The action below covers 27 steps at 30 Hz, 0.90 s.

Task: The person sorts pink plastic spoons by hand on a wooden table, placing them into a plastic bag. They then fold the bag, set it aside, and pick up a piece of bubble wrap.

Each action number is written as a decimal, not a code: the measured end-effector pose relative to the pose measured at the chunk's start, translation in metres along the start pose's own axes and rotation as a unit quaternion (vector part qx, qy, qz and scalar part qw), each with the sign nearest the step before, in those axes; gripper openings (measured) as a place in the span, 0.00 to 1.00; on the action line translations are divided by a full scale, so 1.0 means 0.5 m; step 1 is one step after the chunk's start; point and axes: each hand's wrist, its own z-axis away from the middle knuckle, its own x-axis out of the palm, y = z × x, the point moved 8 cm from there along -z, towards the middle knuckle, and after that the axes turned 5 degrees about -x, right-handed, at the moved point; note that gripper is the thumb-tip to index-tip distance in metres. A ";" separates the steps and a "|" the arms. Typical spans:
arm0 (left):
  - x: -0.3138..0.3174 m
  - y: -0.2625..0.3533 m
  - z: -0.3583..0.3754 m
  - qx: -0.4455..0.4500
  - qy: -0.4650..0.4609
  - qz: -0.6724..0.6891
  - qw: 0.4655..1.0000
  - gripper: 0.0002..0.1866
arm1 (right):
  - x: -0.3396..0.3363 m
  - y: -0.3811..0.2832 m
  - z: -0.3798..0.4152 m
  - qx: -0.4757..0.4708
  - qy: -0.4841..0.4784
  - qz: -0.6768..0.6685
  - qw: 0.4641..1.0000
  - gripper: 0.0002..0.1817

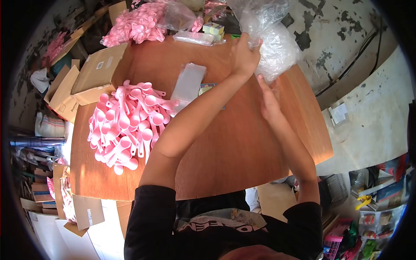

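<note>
A large clear plastic bag [277, 47], bulging and crumpled, stands at the far right of the table. My left hand [246, 58] reaches across to its left side, with the fingers closed on the plastic near the top. Lower down, my right hand [270, 99] is at the bag's bottom edge, thumb pointing up and the other fingers partly hidden against the plastic. Beneath my left forearm lie a stack of flat clear plastic sleeves [189, 84] and a small printed card [205, 88]. A heap of pink measuring scoops [130, 121] lies left of that arm.
The brown wooden table [234, 147] has a cardboard box [100, 69] at its left edge. More wrapped pink scoops [138, 25] are piled at the back, beside a clear packet [194, 37] and a small stack of cards [213, 29]. A stained wall stands at the right.
</note>
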 end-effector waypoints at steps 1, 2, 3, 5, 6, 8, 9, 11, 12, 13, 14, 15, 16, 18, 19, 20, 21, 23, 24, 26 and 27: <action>-0.002 -0.007 -0.008 -0.009 0.004 -0.007 1.000 0.21 | -0.007 0.010 -0.040 -0.081 0.022 0.022 0.996 0.45; -0.006 -0.012 -0.021 -0.008 0.008 -0.007 1.000 0.21 | 0.001 -0.013 -0.054 -0.162 0.043 0.043 0.985 0.43; -0.002 -0.023 -0.039 -0.019 -0.015 -0.027 0.999 0.26 | 0.005 -0.012 -0.069 -0.163 0.040 0.044 0.985 0.43; 0.004 -0.049 -0.080 -0.030 -0.036 -0.045 0.998 0.30 | 0.027 0.026 -0.100 -0.034 -0.006 -0.017 0.999 0.39; 0.019 -0.066 -0.105 -0.041 -0.080 -0.010 0.996 0.35 | 0.037 0.028 -0.125 -0.035 -0.008 -0.016 0.999 0.39; 0.017 -0.079 -0.134 -0.049 -0.124 0.024 0.991 0.41 | 0.048 0.027 -0.192 -0.064 0.046 -0.109 0.991 0.35; -0.013 -0.059 -0.145 -0.037 -0.133 0.015 0.990 0.43 | 0.065 0.012 -0.222 -0.066 0.043 -0.110 0.991 0.35; -0.090 -0.018 -0.140 -0.001 -0.153 0.009 0.988 0.44 | 0.094 -0.027 -0.281 -0.068 0.058 -0.100 0.991 0.34; -0.140 0.006 -0.114 0.023 -0.165 0.010 0.986 0.42 | 0.111 -0.031 -0.324 -0.061 0.058 -0.102 0.991 0.35; -0.192 0.034 -0.076 0.015 -0.204 -0.002 0.979 0.39 | 0.128 -0.034 -0.378 -0.059 0.057 -0.106 0.991 0.35; -0.247 0.061 -0.032 0.007 -0.244 -0.014 0.970 0.35 | 0.149 -0.023 -0.437 -0.025 0.041 -0.115 0.992 0.36; -0.299 0.064 0.006 0.002 -0.274 -0.083 0.958 0.29 | 0.171 -0.010 -0.484 0.009 0.024 -0.123 0.992 0.36; -0.343 0.077 0.040 -0.003 -0.296 -0.059 0.954 0.27 | 0.197 -0.012 -0.509 0.010 0.024 -0.126 0.992 0.36; -0.425 0.081 0.115 -0.032 -0.359 -0.104 0.927 0.24 | 0.241 -0.006 -0.544 0.046 0.062 -0.089 0.993 0.40; -0.458 0.090 0.143 -0.016 -0.379 -0.135 0.915 0.22 | 0.258 0.012 -0.592 0.047 0.061 -0.091 0.993 0.40; -0.482 0.090 0.171 -0.052 -0.438 -0.089 0.893 0.22 | 0.263 0.053 -0.648 0.063 0.086 -0.066 0.992 0.44; -0.511 0.085 0.203 -0.091 -0.455 -0.096 0.881 0.21 | 0.266 0.082 -0.683 0.079 0.110 -0.041 0.990 0.48; -0.562 0.051 0.268 -0.139 -0.486 -0.042 0.862 0.22 | 0.288 0.111 -0.712 0.098 0.115 -0.066 0.986 0.45; -0.579 0.045 0.291 -0.154 -0.506 -0.058 0.847 0.21 | 0.294 0.121 -0.744 0.098 0.121 -0.069 0.985 0.45; -0.603 0.033 0.320 -0.188 -0.484 -0.045 0.853 0.23 | 0.314 0.138 -0.802 0.089 0.110 -0.081 0.987 0.46; -0.611 0.030 0.331 -0.193 -0.472 -0.038 0.859 0.24 | 0.323 0.136 -0.805 0.126 0.083 -0.098 0.984 0.46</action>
